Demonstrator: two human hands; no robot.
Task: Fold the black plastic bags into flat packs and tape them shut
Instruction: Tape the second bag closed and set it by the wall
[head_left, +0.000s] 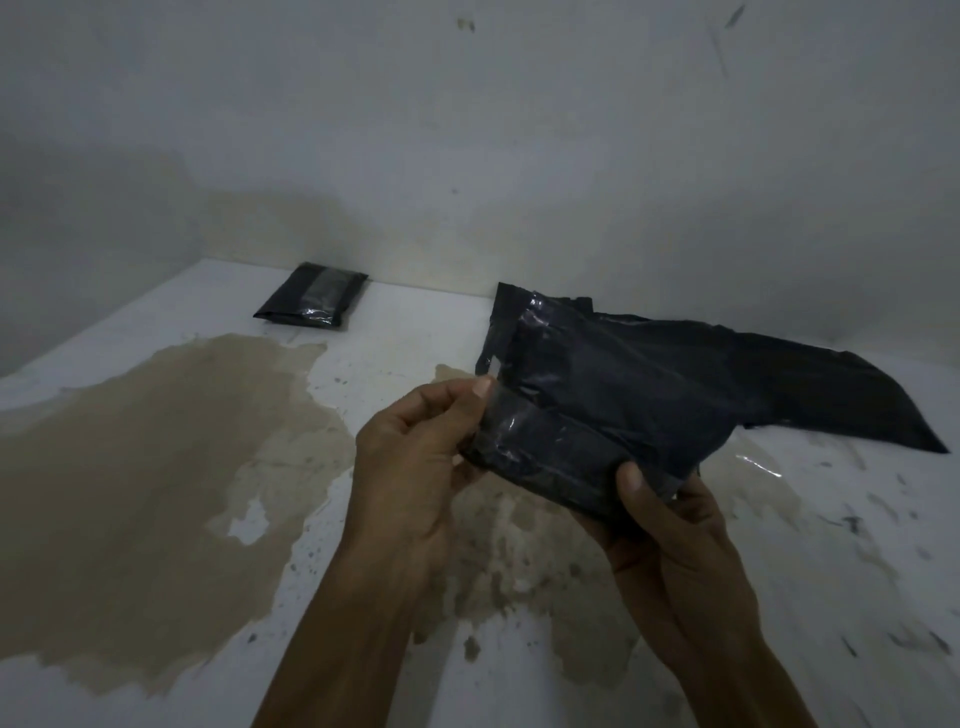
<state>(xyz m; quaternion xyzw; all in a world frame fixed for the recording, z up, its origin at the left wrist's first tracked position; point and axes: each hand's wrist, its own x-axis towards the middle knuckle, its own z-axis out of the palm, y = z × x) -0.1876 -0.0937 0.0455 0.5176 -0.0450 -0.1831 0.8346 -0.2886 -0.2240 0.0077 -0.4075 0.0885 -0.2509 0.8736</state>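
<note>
Head view: both bare hands hold a folded black plastic bag pack (561, 457), glossy with clear tape, above a white, brown-stained work surface (363, 353). The left hand (410, 462) has its fingers curled, and thumb and forefinger pinch the pack's left end, where a strip of clear tape (514, 423) runs across the black plastic just right of those fingertips. The right hand (670, 525) cradles the pack from below with curled fingers; its thumb (631, 478) presses on the pack's near right corner. The pack is lifted clear of the surface and tilts down toward the right hand.

Just beyond the fingers of both hands lies a loose black plastic bag (701, 374) with a taped, folded left edge; it spreads out flat to the right, well past the right thumb, ending in a pointed corner. Whether the held pack touches this bag cannot be told. Far beyond the left fingertips, by the grey wall (467, 156), a finished flat black plastic pack with a clear tape band (311, 301) rests on the surface. A wide tan stain (145, 467) spreads left of the left hand.
</note>
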